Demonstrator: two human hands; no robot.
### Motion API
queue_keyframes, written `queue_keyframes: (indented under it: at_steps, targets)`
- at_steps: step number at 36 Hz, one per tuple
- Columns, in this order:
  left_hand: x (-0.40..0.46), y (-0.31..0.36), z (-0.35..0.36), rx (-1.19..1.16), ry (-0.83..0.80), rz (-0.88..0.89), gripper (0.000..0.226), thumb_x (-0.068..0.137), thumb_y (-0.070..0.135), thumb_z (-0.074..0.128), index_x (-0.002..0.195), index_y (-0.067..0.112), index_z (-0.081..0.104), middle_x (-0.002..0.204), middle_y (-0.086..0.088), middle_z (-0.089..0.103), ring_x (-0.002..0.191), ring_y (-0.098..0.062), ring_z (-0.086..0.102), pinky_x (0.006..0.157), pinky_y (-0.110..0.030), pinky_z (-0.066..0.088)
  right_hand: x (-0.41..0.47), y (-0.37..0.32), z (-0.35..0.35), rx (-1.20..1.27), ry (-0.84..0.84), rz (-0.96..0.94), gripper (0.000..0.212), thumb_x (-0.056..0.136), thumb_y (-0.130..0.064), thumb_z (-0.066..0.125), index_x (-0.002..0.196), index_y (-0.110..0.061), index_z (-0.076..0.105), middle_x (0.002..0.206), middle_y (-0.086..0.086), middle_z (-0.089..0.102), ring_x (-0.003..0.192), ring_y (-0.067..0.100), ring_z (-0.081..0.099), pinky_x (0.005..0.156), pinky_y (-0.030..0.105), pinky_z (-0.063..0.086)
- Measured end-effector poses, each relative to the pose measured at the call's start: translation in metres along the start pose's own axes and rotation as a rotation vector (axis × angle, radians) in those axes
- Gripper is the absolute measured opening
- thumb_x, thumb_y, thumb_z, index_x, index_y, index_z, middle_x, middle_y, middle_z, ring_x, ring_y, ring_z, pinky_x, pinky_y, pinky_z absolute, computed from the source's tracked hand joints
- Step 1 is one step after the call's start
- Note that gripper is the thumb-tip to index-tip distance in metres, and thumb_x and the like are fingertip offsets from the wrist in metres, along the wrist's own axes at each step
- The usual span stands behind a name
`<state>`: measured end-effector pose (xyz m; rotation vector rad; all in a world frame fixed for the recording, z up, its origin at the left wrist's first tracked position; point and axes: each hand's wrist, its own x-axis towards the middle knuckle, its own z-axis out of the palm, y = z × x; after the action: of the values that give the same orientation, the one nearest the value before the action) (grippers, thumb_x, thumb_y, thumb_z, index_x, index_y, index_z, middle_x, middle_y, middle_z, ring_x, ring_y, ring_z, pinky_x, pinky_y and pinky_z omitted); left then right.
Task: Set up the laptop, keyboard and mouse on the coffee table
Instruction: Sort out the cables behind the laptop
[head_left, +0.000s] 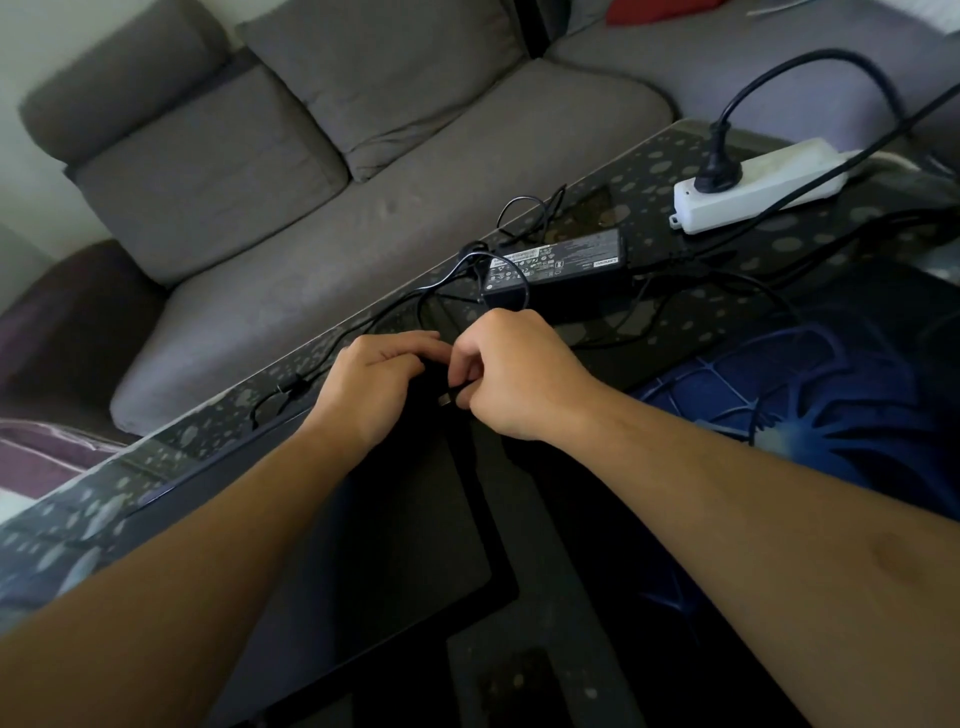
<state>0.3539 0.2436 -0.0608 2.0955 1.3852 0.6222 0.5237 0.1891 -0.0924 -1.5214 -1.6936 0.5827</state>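
head view, centre of frame: the right hand (511, 376) pinches a small metal-tipped plug (448, 399) between curled fingers, just beside the left hand (374, 387), whose fingers curl over the dark rear edge of the laptop (405, 519); the two hands nearly touch. whether the left hand truly grips the edge cannot be told. the laptop lies in the lower centre on the coffee table (649, 171), its dark panel reaching toward the bottom edge. no keyboard or mouse can be made out. judged step: seating the plug in a port at the laptop's edge. to do it well, steady the laptop with the left hand, line the plug square to the port, and press straight without forcing; keep the thin cable (436, 283) slack. above the hands sits a black power adapter (561, 265), and at upper right a white power strip (753, 182) with one black plug in it. a blue web-patterned mat (810, 384) fills the right. the table is dark with pale speckles; a grey sofa (291, 171) occupies the upper left.
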Motion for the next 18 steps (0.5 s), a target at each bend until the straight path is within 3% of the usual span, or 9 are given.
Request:
queue_keyframes:
  at_steps: [6, 12, 18]
  targets:
    - [0.0015, -0.0047, -0.0008, 0.01, -0.011, 0.011, 0.054, 0.088, 0.0, 0.049, 0.093, 0.041, 0.084, 0.127, 0.014, 0.073, 0.131, -0.002, 0.057, 0.121, -0.043, 0.039, 0.0003, -0.0006, -0.0029, 0.011, -0.037, -0.004, 0.016, 0.079, -0.016, 0.087, 0.083, -0.03, 0.081, 0.074, -0.015, 0.062, 0.082, 0.014, 0.07, 0.078, 0.036, 0.063]
    - [0.0041, -0.0061, 0.0, 0.006, -0.004, 0.001, 0.047, 0.083, 0.009, 0.049, 0.098, 0.037, 0.084, 0.121, 0.016, 0.075, 0.126, -0.007, 0.063, 0.116, -0.044, 0.045, 0.0008, -0.0049, 0.0029, -0.027, -0.021, -0.017, 0.02, 0.08, -0.014, 0.084, 0.092, -0.03, 0.082, 0.092, -0.005, 0.075, 0.091, 0.021, 0.073, 0.082, 0.039, 0.062]
    - [0.0036, -0.0038, 0.0004, 0.029, -0.009, -0.009, 0.051, 0.082, 0.005, 0.048, 0.099, 0.037, 0.084, 0.114, 0.015, 0.078, 0.119, -0.01, 0.067, 0.109, -0.045, 0.05, 0.0022, -0.0079, 0.0064, -0.044, -0.032, -0.04, 0.023, 0.079, -0.007, 0.081, 0.09, -0.027, 0.082, 0.085, -0.003, 0.073, 0.083, 0.02, 0.073, 0.075, 0.039, 0.064]
